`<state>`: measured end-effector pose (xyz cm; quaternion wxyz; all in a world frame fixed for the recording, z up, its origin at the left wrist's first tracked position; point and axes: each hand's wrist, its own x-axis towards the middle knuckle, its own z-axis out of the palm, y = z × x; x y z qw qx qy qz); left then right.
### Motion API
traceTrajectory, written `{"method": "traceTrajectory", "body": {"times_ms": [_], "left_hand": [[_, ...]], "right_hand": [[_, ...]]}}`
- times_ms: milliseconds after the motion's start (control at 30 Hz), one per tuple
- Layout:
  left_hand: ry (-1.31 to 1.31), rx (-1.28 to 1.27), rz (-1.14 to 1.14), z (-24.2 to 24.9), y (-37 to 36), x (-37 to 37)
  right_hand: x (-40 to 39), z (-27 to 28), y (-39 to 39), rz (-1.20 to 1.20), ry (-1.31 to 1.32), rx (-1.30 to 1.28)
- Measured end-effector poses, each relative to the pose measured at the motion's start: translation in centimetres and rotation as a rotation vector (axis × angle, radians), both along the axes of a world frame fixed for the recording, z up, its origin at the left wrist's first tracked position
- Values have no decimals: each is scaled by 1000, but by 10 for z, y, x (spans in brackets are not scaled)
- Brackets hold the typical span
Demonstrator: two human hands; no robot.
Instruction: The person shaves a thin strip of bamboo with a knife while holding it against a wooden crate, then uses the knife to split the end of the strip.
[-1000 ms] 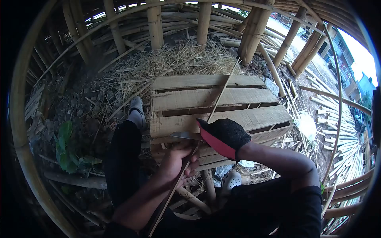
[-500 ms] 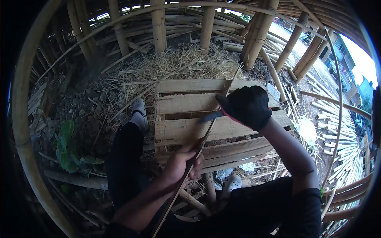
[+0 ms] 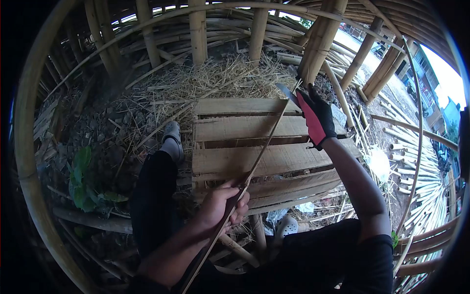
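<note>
My bare left hand [image 3: 223,208] is closed around a long thin bamboo strip [image 3: 267,142], which runs diagonally from my lap up over a wooden slatted platform [image 3: 225,128]. My right hand [image 3: 318,116], in a black and red glove, is closed on a knife [image 3: 288,93] near the strip's far end. The blade points up and left, beside the strip's tip. The knife's handle is mostly hidden by the glove.
Upright bamboo posts [image 3: 198,36] stand beyond the platform, with straw [image 3: 230,78] on the ground before them. Cut bamboo poles [image 3: 416,171] lie at the right. A green plant [image 3: 82,179] grows at the left. Both my feet, in grey clogs, flank the platform.
My right hand has moved up and away to the strip's far end, turning so the red side of the glove shows. The knife blade now shows clearly. My left hand has barely moved.
</note>
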<state>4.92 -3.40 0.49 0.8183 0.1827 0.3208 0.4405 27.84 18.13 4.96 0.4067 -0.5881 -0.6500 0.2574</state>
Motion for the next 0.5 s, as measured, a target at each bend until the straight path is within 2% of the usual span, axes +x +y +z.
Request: {"method": "traceTrajectory", "body": {"times_ms": [67,133,167,233,267,300,367,500], "left_hand": [[4,8,-8,-1,0,-3],[-89,48,-37,-6,2,-9],[-88,47,-39,-7,2,-9],[-61,13,-31,-7,1,-8],[-61,12,-31,-5,1,-7],[-1,34,-27,0,-1,-3],[58,56,-22,3,-1,1],[20,13,-11,2,-2,1]], "right_hand": [[3,-3,2,-18,78,-34],[8,-4,1,137,-438,259],[11,-2,2,135,-437,258],[4,22,-8,205,-1104,30],[23,-7,8,279,-1230,530],[19,2,2,279,-1230,530],[2,30,-18,138,-1129,199],[-3,39,-24,31,-1024,139]]}}
